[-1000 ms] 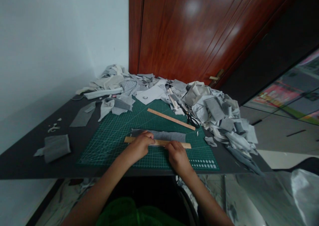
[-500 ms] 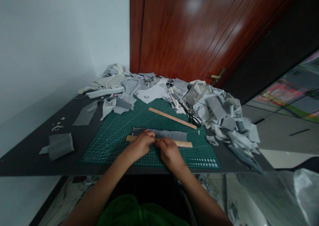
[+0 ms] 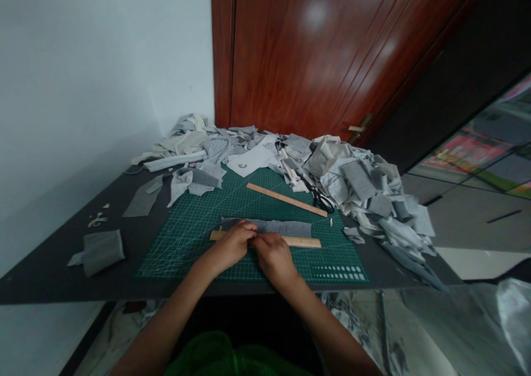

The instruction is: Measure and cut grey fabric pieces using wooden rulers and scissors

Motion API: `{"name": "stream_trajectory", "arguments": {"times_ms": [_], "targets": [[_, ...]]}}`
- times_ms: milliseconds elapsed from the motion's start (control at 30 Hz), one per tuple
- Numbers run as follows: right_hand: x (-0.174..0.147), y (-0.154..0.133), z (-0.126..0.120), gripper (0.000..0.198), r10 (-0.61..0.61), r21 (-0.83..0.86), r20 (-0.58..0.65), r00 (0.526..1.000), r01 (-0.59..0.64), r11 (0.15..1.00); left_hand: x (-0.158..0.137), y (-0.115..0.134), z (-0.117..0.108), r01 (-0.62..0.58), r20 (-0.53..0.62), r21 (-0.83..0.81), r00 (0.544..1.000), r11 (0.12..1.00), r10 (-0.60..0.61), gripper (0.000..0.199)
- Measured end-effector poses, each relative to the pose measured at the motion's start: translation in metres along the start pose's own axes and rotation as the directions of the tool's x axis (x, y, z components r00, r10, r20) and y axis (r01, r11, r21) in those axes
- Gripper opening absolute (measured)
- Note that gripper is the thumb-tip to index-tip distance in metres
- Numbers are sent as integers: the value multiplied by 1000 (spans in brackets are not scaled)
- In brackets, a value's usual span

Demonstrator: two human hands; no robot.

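Note:
A grey cloth strip (image 3: 290, 228) lies flat on the green cutting mat (image 3: 186, 221), with a wooden ruler (image 3: 302, 242) along its near edge. My left hand (image 3: 234, 243) is closed over the ruler's left part, fingertips at the cloth's near edge. Close against it, my right hand (image 3: 274, 254) is closed too, thumb and fingers bent down over the ruler. The fingertips of both hands meet and hide what is between them. Farther back, a second wooden ruler (image 3: 286, 199) rests slantwise on the mat.
Black-handled scissors (image 3: 321, 199) lie beside a large heap of cloth scraps (image 3: 357, 179) at the right. More scraps (image 3: 186, 138) and a white paper (image 3: 251, 160) line the back. At the left are a folded grey cloth (image 3: 103, 251) and small white bits (image 3: 98, 219).
My right hand has slid left along the ruler, right up to my left hand. The left hand stays nearly in place. The camera view has shifted slightly.

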State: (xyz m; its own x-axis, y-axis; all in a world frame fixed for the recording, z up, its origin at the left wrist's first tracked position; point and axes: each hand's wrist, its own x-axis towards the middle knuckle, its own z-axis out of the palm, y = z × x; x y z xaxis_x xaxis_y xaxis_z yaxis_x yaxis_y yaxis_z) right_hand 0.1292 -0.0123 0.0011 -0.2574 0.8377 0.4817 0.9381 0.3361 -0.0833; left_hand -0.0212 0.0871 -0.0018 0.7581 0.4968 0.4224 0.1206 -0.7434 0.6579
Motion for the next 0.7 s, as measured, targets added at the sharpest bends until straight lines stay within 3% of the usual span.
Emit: {"name": "stream_trajectory", "arguments": {"times_ms": [500,700], "targets": [[9,-14,-9,15,-42,-156,14,999,44,987,2,2,-3,19,3,12,1000,1000,-19,29],[1,-5,-16,16,-34,-120,45,998,40,992,3,6,-5,31,46,33,998,999,-33,36]]}}
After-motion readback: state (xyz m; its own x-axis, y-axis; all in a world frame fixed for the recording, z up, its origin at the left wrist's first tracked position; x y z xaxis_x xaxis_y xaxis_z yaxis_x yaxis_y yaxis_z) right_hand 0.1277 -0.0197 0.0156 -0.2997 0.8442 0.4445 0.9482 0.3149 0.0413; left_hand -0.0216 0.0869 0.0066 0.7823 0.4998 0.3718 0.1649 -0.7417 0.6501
